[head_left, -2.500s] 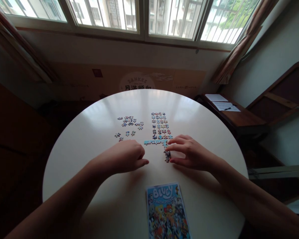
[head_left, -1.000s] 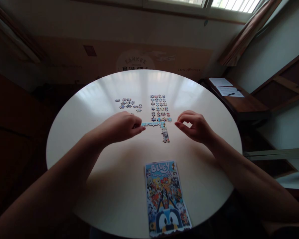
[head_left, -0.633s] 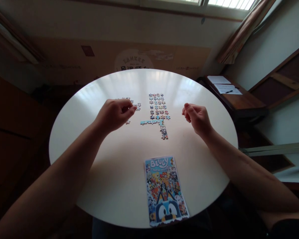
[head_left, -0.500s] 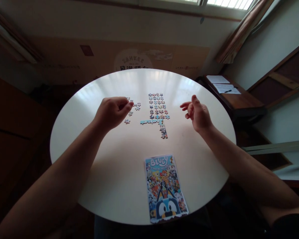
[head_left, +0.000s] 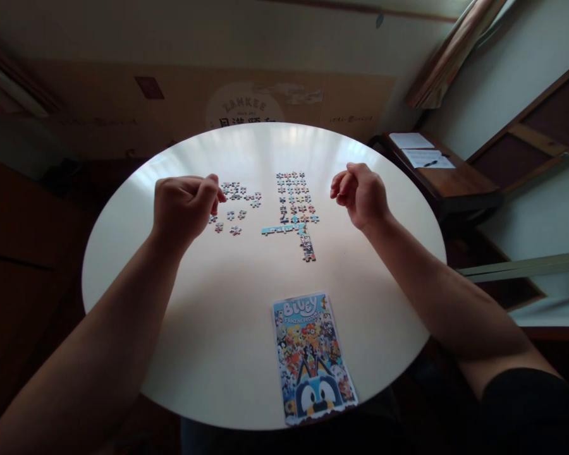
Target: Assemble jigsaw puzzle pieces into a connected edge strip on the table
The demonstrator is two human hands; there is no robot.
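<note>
My left hand (head_left: 183, 205) is curled into a fist above the round white table (head_left: 227, 316), just left of several loose puzzle pieces (head_left: 234, 197). My right hand (head_left: 360, 194) is also closed, raised to the right of several pieces laid out in neat rows (head_left: 294, 193). Nothing shows in either fist. Between the hands lies a joined light-blue strip (head_left: 277, 229) with a short joined column (head_left: 307, 248) running down from its right end. The colourful "Bluey" reference picture (head_left: 313, 357) lies at the near edge.
A low wooden side table (head_left: 450, 180) with papers and a pen (head_left: 422, 158) stands at the right. A flat cardboard sheet (head_left: 246, 104) leans on the wall behind the table. A dark wooden frame (head_left: 540, 139) leans at the far right.
Both hands have lifted off the joined pieces and moved apart, closing into fists. The view has tilted down, so the window is out of frame.
</note>
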